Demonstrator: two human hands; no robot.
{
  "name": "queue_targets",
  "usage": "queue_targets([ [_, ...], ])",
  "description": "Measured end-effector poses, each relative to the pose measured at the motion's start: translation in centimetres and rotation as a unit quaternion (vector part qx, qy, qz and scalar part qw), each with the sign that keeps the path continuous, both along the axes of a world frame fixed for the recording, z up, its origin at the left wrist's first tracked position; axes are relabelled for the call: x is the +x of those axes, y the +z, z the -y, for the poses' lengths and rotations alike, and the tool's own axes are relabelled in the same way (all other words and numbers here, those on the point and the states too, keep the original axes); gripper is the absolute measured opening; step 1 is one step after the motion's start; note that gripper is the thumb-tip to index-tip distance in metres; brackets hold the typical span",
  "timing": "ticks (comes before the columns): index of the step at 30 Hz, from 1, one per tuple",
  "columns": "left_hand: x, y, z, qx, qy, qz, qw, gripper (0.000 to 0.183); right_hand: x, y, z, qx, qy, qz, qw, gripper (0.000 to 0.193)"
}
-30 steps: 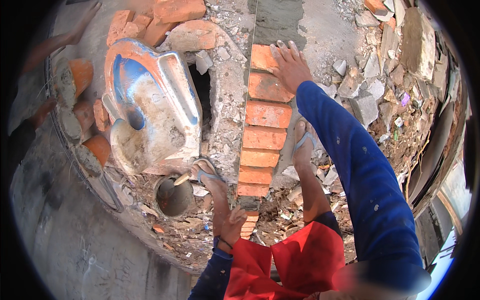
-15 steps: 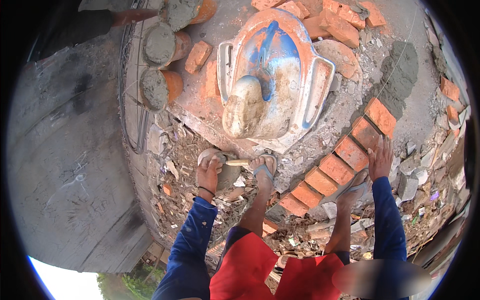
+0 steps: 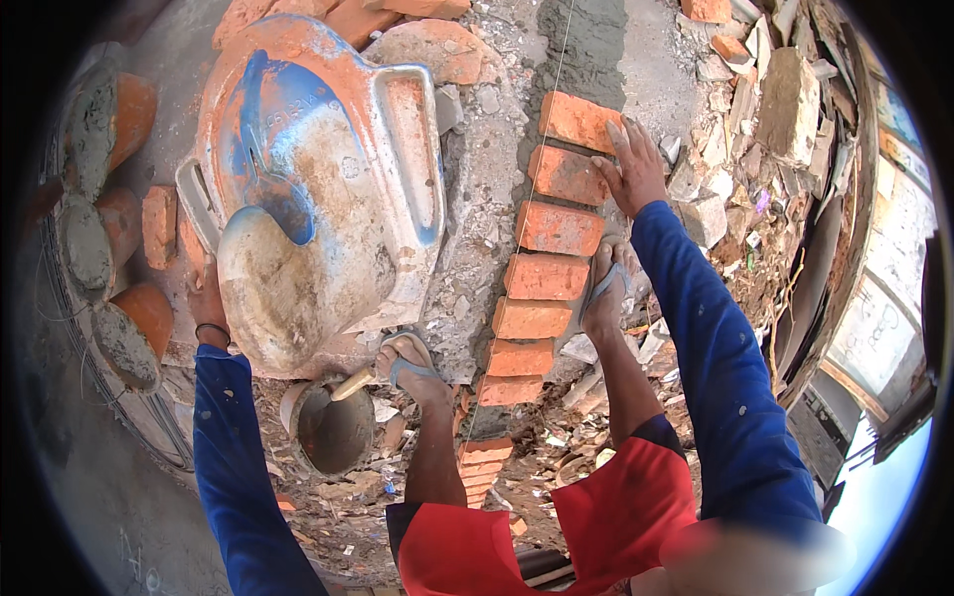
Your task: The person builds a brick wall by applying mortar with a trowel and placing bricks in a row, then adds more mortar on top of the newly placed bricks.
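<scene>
My right hand (image 3: 638, 167) lies with spread fingers over the right ends of the two farthest bricks, the end brick (image 3: 576, 120) and the brick behind it (image 3: 568, 176). These belong to a row of orange bricks (image 3: 546, 277) set side by side along a taut string (image 3: 535, 179). My left hand (image 3: 206, 296) reaches to an orange brick (image 3: 195, 246) beside a worn blue-and-white moulded basin-like piece (image 3: 397, 189). Its fingers are largely hidden, so its grip is unclear. Near my left foot, a wooden-handled tool (image 3: 353, 384) leans in a round bucket (image 3: 291, 407).
Wet grey mortar (image 3: 586, 50) stretches beyond the row. Mortar-filled orange buckets (image 3: 139, 313) stand at the left, near a loose brick (image 3: 159, 226). More bricks (image 3: 353, 20) are piled at the back. Rubble (image 3: 701, 219) covers the ground at right.
My view has turned right. My left hand has left the tool in the bucket and moved forward to the brick by the moulded piece. My right hand stays at the far bricks, fingers more spread.
</scene>
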State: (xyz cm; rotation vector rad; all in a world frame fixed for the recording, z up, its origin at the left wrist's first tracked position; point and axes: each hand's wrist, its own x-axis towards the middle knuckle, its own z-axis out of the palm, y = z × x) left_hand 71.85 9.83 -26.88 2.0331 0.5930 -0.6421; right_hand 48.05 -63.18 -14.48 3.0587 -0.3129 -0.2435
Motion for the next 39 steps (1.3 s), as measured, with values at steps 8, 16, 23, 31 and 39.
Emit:
queue_targets([
  [8, 0.2, 0.8, -1.3, 0.010, -0.012, -0.018, 1.000, 0.071, 2.7, -2.8, 1.9, 0.006, 0.060, -0.092, 0.994, 0.057],
  [16, -1.0, 1.0, -0.5, 0.028, -0.012, -0.013, 0.999, 0.063, 3.0, -2.9, 2.3, -0.007, 0.087, -0.058, 0.995, 0.055],
  [23, -1.9, 1.8, -0.4, 0.047, 0.003, -0.007, 0.999, 0.055, 3.0, -3.1, 2.7, -0.010, 0.089, -0.069, 0.994, 0.053],
  [31, -2.2, 4.5, -1.5, 0.074, 0.066, 0.020, 0.995, 0.048, 2.9, -2.8, 2.2, 0.014, 0.062, -0.040, 0.997, 0.058],
  [39, -8.0, 20.4, 0.8, 0.152, 0.071, 0.090, 0.982, 0.042, -4.1, 7.7, -6.8, 0.229, -0.083, 0.087, 0.966, 0.062],
])
